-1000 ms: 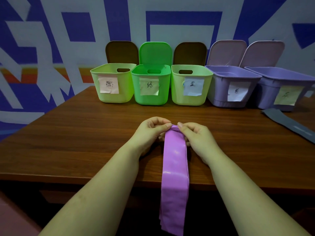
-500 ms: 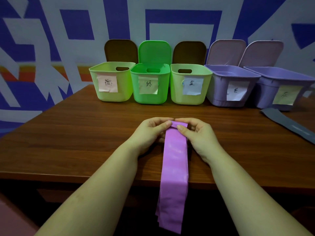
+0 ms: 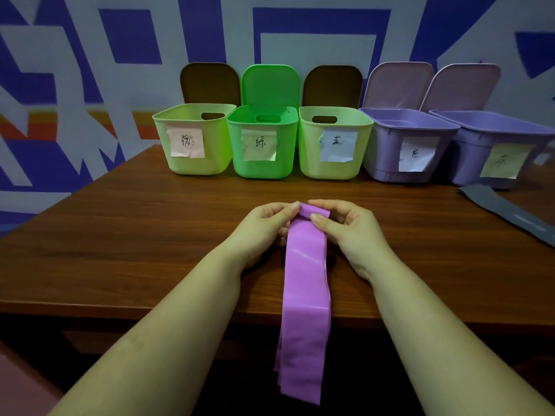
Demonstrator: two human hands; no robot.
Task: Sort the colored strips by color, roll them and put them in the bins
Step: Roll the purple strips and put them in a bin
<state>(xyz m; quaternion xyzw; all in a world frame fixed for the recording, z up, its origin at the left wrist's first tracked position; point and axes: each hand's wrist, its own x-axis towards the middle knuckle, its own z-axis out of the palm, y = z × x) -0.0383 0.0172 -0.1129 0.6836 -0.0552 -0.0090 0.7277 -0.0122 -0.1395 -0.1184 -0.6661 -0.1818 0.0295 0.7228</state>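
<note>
A long purple strip [image 3: 306, 283] lies across the brown table [image 3: 120, 235] and hangs over its front edge. Its far end is curled over into a small fold. My left hand [image 3: 264, 226] pinches that end from the left and my right hand [image 3: 348, 226] pinches it from the right, thumb on top. Five open bins stand in a row at the back: a pale green bin [image 3: 195, 139], a bright green bin [image 3: 262, 145], another pale green bin [image 3: 333, 142], a lilac bin [image 3: 408, 145] and a second lilac bin [image 3: 495, 151], each with a paper label.
A grey strip [image 3: 510, 214] lies flat on the table at the right, in front of the last lilac bin. A blue and white patterned wall stands behind the bins. The table's front edge runs under my forearms.
The strip's far end has been turned over into a wider fold between my fingers, and the hanging tail has drawn up a little. Both hands stay in the same place.
</note>
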